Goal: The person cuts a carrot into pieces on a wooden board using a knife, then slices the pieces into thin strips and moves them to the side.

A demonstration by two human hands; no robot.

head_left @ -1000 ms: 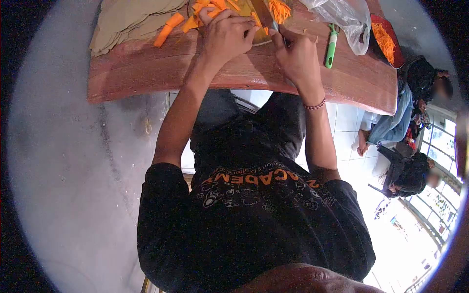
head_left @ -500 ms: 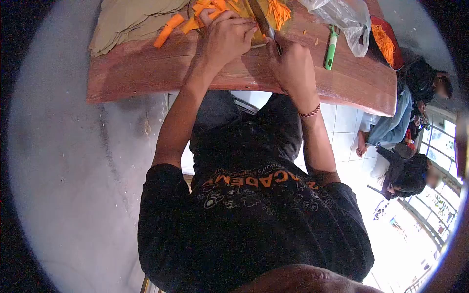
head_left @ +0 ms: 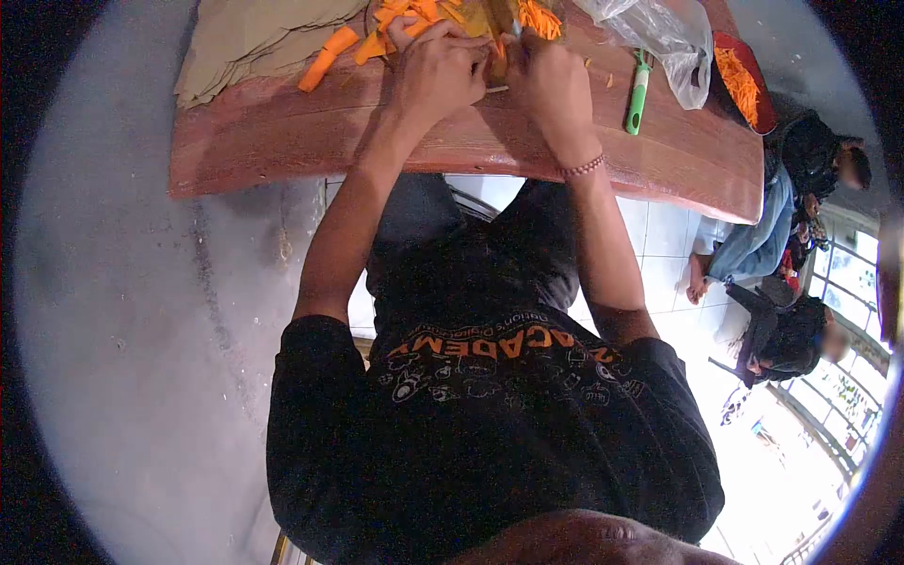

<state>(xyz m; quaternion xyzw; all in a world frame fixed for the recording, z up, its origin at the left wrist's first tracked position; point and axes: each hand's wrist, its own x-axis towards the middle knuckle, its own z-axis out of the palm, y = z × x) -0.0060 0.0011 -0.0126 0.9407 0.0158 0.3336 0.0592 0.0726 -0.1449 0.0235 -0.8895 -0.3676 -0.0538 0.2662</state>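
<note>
My right hand (head_left: 556,94) is closed around the handle of a knife (head_left: 515,13), whose blade points away from me at the top edge of the view. The handle is mostly covered by my fingers. Just left of the blade, my left hand (head_left: 438,68) presses down with bent fingers on a carrot piece (head_left: 499,55), mostly hidden under the fingertips. Flat carrot slices (head_left: 414,13) lie beyond my left hand, and thin carrot strips (head_left: 540,19) are heaped right of the knife. A cutting board beneath them shows only in part.
On the wooden table (head_left: 282,141) lie brown paper sheets (head_left: 254,47), larger carrot pieces (head_left: 328,58), a green-handled peeler (head_left: 638,99) and a clear plastic bag (head_left: 673,42). A dark red container (head_left: 765,113) holds shredded carrot (head_left: 737,83). Two people sit at the right.
My right hand has moved slightly up and left with the knife, and its wrist has turned. My left hand stays almost in place.
</note>
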